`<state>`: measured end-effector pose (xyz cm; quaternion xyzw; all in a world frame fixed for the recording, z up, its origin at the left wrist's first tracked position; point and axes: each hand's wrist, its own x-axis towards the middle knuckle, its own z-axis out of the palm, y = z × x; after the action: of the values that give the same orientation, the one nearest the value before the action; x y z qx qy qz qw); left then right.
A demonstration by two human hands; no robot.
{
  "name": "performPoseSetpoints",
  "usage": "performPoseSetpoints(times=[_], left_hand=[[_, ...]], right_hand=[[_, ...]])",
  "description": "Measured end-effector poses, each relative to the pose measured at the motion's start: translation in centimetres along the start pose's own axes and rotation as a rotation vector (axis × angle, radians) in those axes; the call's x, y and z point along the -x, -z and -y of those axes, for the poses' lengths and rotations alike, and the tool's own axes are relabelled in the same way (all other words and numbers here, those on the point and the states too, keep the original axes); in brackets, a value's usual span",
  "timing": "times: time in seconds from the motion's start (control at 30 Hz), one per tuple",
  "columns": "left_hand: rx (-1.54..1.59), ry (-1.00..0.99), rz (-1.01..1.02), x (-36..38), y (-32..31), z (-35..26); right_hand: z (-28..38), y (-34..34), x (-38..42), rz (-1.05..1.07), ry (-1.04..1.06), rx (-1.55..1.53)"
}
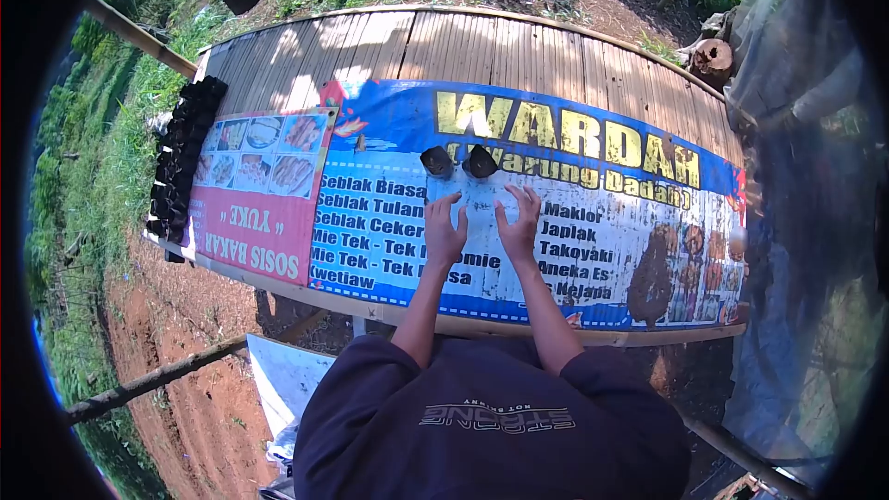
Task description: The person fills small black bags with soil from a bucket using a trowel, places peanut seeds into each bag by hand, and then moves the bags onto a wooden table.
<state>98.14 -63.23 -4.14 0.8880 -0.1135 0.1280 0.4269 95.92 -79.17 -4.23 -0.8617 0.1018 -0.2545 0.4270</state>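
Note:
Two small black seedling bags stand side by side on the printed banner, the left bag [436,163] close to the right bag [481,162]. Just on the near side of them is my left hand [445,233], open, its thumb and fingers apart. My right hand [519,224] is open too, fingers spread, a little below the right bag. Both palms are over the white part of the banner [482,292], and nothing shows in either hand.
Many black bags [185,162] line the left end of the bamboo table [519,51]. A dark patch of soil [652,278] lies on the banner's right side. A clear plastic sheet [801,222] hangs beyond the right end, and a bamboo pole [139,32] meets the far left corner.

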Motion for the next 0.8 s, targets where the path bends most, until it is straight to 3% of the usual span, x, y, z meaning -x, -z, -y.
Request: performPoseSetpoints(times=[0.33,0.5,0.63,0.8], left_hand=[[-0.065,0.056,-0.037,3.5,5.1,0.4],[0.06,0.268,-0.194,5.9,9.0,-0.2],[-0.072,0.174,-0.254,9.4,12.7,1.3],[-0.101,0.31,-0.406,16.3,17.6,2.5]], right_hand=[[2.9,0.1,3.4,0.153,0.166,-0.025],[6.3,-0.8,4.9,0.244,0.269,-0.066],[8.6,-2.3,7.5,0.367,0.301,-0.134],[12.7,-4.7,12.5,0.574,0.407,-0.196]])
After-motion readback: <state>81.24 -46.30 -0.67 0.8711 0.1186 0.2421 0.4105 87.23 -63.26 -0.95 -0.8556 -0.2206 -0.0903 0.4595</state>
